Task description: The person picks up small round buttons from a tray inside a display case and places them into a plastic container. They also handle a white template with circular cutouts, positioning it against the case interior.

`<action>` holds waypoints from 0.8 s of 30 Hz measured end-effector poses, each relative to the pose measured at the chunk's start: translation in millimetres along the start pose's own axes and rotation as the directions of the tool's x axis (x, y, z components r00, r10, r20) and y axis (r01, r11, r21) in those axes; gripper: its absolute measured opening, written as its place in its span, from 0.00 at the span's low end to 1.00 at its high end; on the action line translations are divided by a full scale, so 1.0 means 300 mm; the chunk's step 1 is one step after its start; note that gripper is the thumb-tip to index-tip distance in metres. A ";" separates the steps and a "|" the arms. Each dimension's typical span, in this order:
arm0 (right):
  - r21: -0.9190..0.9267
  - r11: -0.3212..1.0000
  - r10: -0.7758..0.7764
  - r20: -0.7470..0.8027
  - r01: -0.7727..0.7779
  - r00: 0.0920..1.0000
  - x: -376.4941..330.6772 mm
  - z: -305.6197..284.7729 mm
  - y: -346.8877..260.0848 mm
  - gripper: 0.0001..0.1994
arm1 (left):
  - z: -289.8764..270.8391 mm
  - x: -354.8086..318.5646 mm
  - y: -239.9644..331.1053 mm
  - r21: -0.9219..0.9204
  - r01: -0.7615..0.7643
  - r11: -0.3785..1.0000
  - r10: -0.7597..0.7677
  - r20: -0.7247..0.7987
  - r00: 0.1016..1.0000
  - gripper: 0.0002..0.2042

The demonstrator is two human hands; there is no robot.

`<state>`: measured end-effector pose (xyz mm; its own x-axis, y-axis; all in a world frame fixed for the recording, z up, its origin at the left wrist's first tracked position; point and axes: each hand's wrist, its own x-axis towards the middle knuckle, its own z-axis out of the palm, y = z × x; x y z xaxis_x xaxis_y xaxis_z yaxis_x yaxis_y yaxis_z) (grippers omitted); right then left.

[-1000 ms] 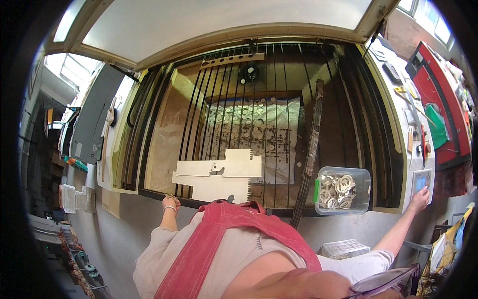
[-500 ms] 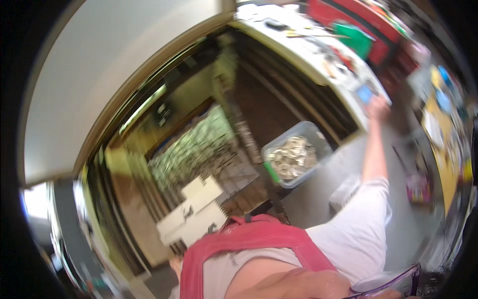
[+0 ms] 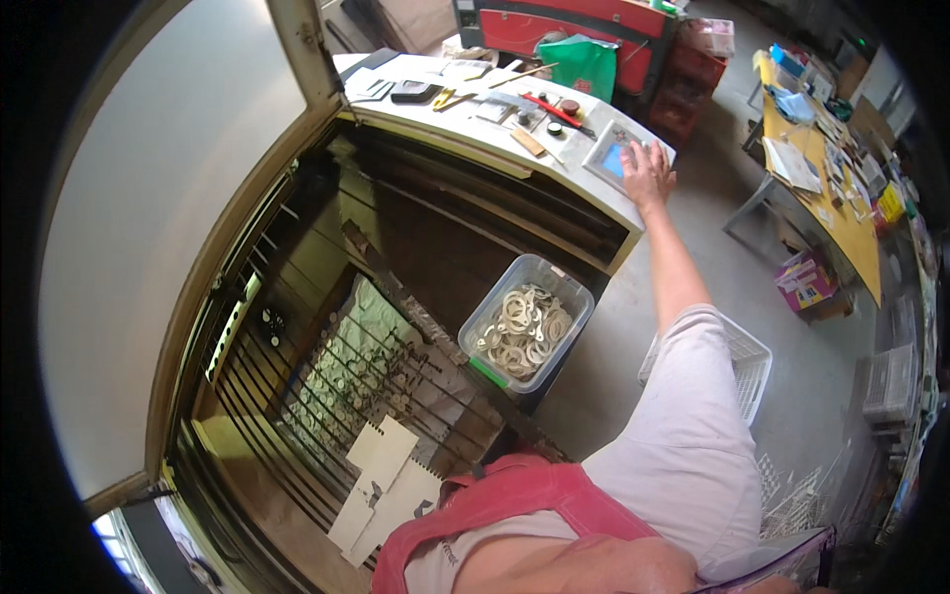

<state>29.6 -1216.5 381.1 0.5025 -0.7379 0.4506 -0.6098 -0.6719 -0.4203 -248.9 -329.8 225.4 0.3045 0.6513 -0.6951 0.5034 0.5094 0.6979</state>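
Observation:
My right arm reaches out to a control panel with a small blue screen, set in the white top of a large machine. Over the panel's keys lies my right hand, fingers stretched out and holding nothing. Whether a fingertip presses a key is too small to tell. Down in the machine's open bay, pale flat boards with notched edges rest on dark parallel bars. A clear plastic bin full of pale ring-shaped cutouts stands at the bay's right edge. My left hand is out of sight.
A raised white lid fills the left. Small tools, including red-handled pliers, lie along the machine top. A white basket sits on the floor beside my right arm. At far right stands a cluttered yellow table.
My view has swung and steadied. My right hand is still at the panel, its fingers now plainly spread over the keys. A bit of my left hand by the boards has left view.

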 end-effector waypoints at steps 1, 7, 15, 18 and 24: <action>-0.064 0.997 -0.030 0.014 0.031 0.999 0.020 0.038 0.031 0.24 | -0.059 0.005 -0.008 -0.031 0.005 1.000 -0.005 -0.011 1.000 0.14; -0.103 0.964 -0.221 0.205 0.246 0.953 0.125 0.104 0.204 0.19 | -0.512 -0.078 -0.078 -0.314 0.005 0.949 -0.041 -0.107 0.993 0.16; -0.335 0.942 0.063 0.175 -0.001 0.983 0.324 0.191 0.394 0.32 | -0.512 -0.049 -0.168 0.143 0.008 0.990 0.049 -0.394 0.918 0.15; -0.254 0.966 0.120 0.285 -0.046 0.951 0.182 0.122 0.122 0.36 | -0.624 -0.140 -0.190 0.098 0.040 0.994 0.011 -0.471 0.882 0.15; 0.000 0.931 -0.346 -0.316 0.365 0.883 -0.022 0.015 -0.122 0.26 | -0.543 -0.052 -0.002 0.153 -0.221 0.963 0.268 -0.470 0.841 0.05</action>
<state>51.3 -1187.2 390.0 0.4612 -0.3994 0.7923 -0.3845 -0.8947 -0.2272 -385.5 -248.6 263.9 0.0109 0.9486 -0.3164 0.5412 0.2605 0.7995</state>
